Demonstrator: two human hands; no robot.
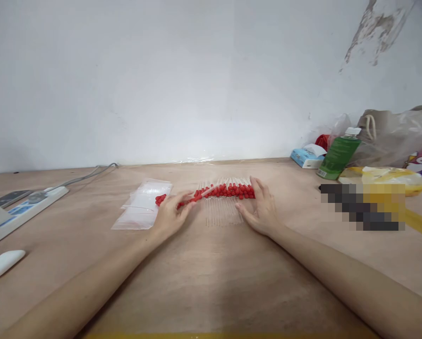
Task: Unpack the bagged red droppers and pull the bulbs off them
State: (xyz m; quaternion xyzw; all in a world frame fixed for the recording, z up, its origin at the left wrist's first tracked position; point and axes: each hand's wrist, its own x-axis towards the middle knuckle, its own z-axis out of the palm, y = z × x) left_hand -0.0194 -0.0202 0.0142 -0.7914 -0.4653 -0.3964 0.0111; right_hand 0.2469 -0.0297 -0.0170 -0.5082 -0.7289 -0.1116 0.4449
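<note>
Your left hand arches narrowly over red tips, grip unclear; your right hand spreads wide around their right end. Press lightly so sticks lie even.

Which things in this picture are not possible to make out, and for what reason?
Head view: red tips, some covered by the left hand; exact count too small to tell.
Head view: whether more tips lie behind the right hand, whose fingers block it.
Head view: dark object, blurred by pixel blocks.
Head view: power strip, cut off by the left edge.
</note>
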